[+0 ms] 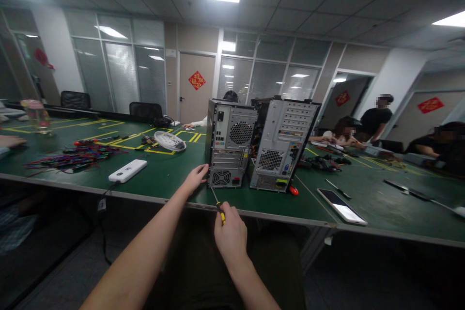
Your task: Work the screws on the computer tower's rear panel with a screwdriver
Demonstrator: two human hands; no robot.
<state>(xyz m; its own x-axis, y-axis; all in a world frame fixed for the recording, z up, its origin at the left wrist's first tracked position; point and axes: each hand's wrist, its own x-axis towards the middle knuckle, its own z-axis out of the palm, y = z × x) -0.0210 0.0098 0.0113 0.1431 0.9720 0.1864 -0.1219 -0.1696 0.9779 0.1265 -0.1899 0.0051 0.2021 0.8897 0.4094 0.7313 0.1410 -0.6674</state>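
Two desktop computer cases stand side by side on the green table [174, 174], rear panels toward me. My left hand [195, 178] rests open against the lower left corner of the left case [230, 143]. My right hand [229, 232] is closed round a screwdriver [217, 202] with a yellow-and-black handle. Its tip points up at the left case's bottom rear edge, near the power-supply fan. The right case [281, 143] stands just beside, untouched.
A white power strip [128, 170], a bundle of coloured cables [74, 157] and a white round fan cover [170, 141] lie to the left. A phone [341, 206], a red object [293, 190] and tools lie to the right. Other people sit or stand at the far right.
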